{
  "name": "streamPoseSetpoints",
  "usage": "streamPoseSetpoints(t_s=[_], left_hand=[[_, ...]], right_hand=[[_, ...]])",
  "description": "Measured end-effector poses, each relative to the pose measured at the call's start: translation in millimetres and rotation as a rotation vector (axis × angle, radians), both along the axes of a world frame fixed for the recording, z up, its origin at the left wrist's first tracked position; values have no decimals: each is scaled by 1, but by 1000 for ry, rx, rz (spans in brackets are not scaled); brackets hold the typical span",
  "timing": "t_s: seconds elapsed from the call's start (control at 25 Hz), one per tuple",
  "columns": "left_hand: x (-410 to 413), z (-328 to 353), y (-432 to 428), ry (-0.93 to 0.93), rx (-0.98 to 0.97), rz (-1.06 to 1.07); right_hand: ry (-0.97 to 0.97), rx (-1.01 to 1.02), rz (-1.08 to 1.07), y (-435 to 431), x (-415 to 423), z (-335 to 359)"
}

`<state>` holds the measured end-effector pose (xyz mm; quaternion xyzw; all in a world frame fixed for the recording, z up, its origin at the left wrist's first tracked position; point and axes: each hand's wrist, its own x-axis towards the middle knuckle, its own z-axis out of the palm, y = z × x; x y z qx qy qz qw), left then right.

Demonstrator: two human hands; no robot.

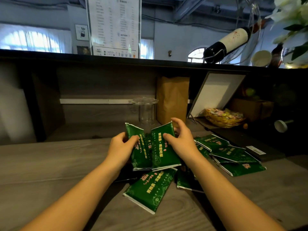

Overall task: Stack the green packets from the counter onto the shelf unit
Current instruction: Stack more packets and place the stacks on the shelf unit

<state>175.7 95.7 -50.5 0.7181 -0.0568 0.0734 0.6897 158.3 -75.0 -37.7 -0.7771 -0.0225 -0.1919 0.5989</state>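
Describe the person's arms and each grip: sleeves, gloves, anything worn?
The left grip and right grip are bare hands, with no gloves and no rings that I can see. The left forearm and right forearm are uncovered down to the bottom edge of the frame. No sleeve, watch, wristband, cable or marking is in view.

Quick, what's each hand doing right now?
Left hand: holds the left-side green packet.
Right hand: holds the right-side green packet.
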Motion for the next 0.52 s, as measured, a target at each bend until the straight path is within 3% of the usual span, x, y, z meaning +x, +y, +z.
streamPoseSetpoints(t_s=[0.24, 0.4, 0.52], left_hand=[[-8, -9, -16, -65, 39, -100], [-13, -12, -13, -138, 189, -79], [-13, -9, -13, 15, 45, -110]], right_hand=[[-77, 66, 80, 22, -8, -12], [-39, 226, 121, 21, -10, -8], [50, 403, 264, 20, -12, -5]])
